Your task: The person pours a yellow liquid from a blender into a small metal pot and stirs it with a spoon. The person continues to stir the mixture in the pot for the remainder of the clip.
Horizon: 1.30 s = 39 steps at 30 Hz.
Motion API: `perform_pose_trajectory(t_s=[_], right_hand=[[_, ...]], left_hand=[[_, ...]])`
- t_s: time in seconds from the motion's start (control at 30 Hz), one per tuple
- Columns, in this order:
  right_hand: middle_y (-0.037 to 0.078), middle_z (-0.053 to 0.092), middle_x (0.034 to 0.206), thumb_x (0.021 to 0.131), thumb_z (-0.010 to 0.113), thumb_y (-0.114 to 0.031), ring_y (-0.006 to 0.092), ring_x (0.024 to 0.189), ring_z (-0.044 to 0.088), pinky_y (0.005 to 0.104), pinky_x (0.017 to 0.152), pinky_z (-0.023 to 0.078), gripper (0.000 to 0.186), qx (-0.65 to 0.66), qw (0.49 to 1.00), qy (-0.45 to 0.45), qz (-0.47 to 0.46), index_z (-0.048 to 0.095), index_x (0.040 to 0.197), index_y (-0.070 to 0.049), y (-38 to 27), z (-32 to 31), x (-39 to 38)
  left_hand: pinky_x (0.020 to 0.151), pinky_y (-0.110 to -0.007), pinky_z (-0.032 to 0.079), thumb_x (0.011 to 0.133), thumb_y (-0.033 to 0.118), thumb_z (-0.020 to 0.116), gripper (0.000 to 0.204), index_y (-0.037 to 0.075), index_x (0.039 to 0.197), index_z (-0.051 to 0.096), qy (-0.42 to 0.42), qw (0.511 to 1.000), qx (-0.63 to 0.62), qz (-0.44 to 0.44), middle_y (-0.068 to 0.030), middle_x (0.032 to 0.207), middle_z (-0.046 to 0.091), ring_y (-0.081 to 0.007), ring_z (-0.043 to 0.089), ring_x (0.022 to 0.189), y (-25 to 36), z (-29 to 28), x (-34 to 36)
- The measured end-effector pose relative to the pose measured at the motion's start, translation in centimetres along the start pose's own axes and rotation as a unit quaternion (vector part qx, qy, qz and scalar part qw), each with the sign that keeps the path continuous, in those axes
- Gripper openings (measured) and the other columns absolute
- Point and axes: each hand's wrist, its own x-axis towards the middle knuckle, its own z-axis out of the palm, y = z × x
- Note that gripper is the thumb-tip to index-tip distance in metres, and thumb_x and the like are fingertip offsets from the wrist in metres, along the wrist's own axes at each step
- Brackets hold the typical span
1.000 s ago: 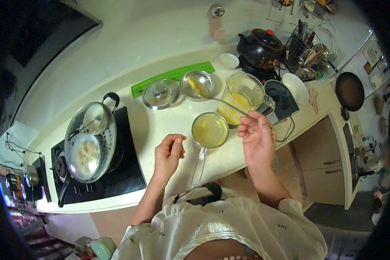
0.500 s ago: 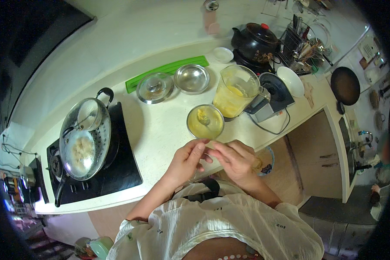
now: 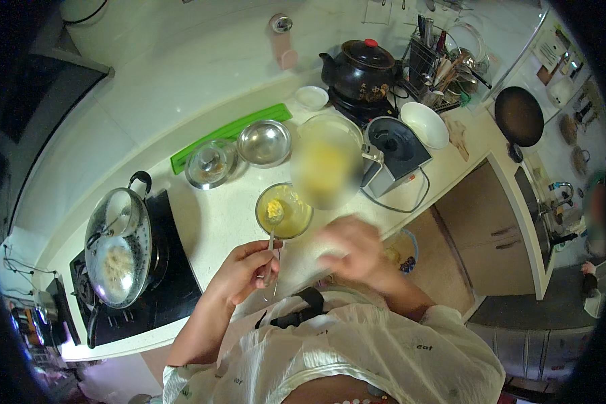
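My left hand is closed on the long handle of a metal spoon; its head, heaped with yellow paste, sits inside a round strainer with yellow residue and a wire handle. Just right of the strainer, my right hand is smeared by motion, so its fingers cannot be made out. A clear jug with yellow contents, partly blurred, stands behind, beside a dark grey appliance base. An empty steel bowl and a steel lid lie behind the strainer, to its left.
A lidded pan sits on the black hob at left. A green strip, black kettle, white bowl and utensil rack line the back. A tub is below the counter. Another person's hand shows at far right.
The spoon has passed from my right hand to my left, its head moving from above the steel bowl into the strainer. My right hand has drawn away rightward from my left since half a second ago.
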Motion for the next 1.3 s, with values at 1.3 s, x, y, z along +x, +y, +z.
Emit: perform_pose_trajectory(t_s=[1.3], right_hand=[[0.002, 0.062, 0.069, 0.07, 0.083, -0.012, 0.0088, 0.062, 0.052, 0.0256, 0.057, 0.044, 0.029, -0.049, 0.944, -0.02, 0.327, 0.062, 0.088, -0.004, 3.5, -8.9, 6.4]], left_hand=[[0.059, -0.042, 0.052, 0.085, 0.004, 0.058, 0.019, 0.0, 0.102, 0.066, 0.297, 0.651, 0.608, 0.342, -0.0185, 0.078, 0.064, -0.0357, 0.063, 0.065, 0.4, -1.2, -2.7]])
